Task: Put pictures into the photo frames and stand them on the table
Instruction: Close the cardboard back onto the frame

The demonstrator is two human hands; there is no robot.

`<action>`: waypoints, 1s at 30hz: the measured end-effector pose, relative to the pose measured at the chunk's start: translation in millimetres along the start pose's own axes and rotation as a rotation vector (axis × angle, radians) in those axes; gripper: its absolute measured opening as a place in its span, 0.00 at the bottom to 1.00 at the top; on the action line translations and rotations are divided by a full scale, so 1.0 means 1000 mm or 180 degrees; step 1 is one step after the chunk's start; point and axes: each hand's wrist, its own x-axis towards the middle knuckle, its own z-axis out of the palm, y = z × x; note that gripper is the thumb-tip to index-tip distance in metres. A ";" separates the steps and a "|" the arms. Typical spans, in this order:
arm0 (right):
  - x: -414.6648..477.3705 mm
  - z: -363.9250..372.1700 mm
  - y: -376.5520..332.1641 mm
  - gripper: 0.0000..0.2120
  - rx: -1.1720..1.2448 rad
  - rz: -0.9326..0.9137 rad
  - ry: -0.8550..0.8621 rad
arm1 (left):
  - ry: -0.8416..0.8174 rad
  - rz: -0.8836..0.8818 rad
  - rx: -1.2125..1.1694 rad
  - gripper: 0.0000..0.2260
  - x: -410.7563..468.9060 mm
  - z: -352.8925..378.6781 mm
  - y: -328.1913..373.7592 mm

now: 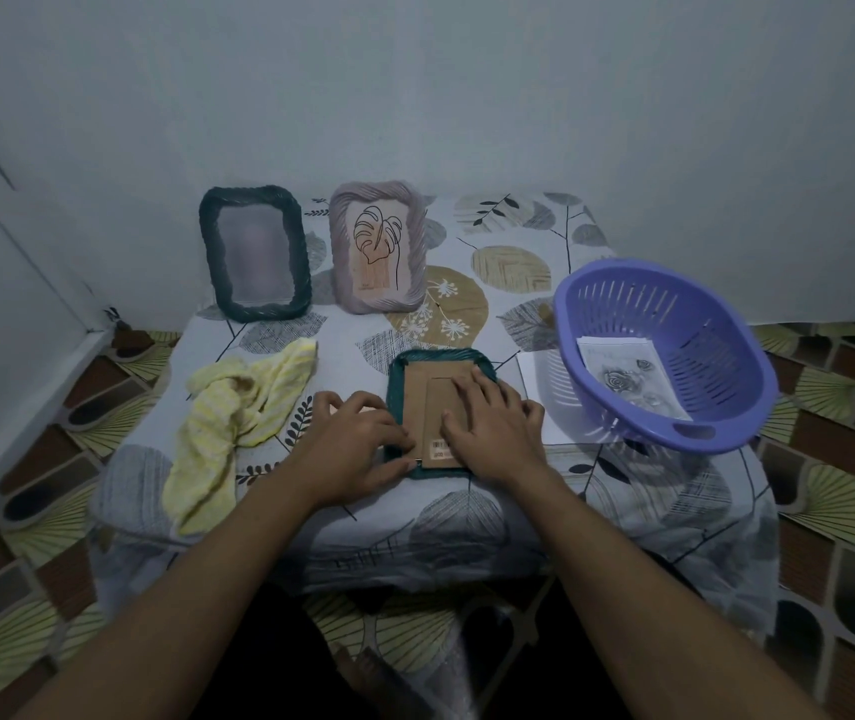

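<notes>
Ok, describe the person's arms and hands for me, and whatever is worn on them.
Both arms are bare along all their visible length: no sleeve shows on the left arm or the right arm. The left hand and right hand wear no gloves, and no watch, bracelet or ring shows, though the picture is dim.

The left hand [357, 440] and right hand [493, 426] rest on the face-down teal frame [425, 392]; far behind stand a dark frame [254, 254] and a pink frame [377, 246].

Head view: looks forward-down, close over table [311, 537], wall behind.
</notes>
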 end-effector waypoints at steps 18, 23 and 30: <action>0.001 0.001 0.000 0.28 0.0043 0.0002 -0.0007 | 0.0244 -0.1497 -0.1897 0.11 0.010 0.019 0.000; 0.000 0.000 -0.001 0.27 0.0035 0.0010 0.0001 | 0.0516 -0.1681 -0.1298 0.28 0.009 0.023 0.018; 0.000 -0.003 -0.002 0.26 0.0040 0.0025 -0.0116 | -0.0096 -0.1680 -0.0432 0.43 0.013 0.033 0.024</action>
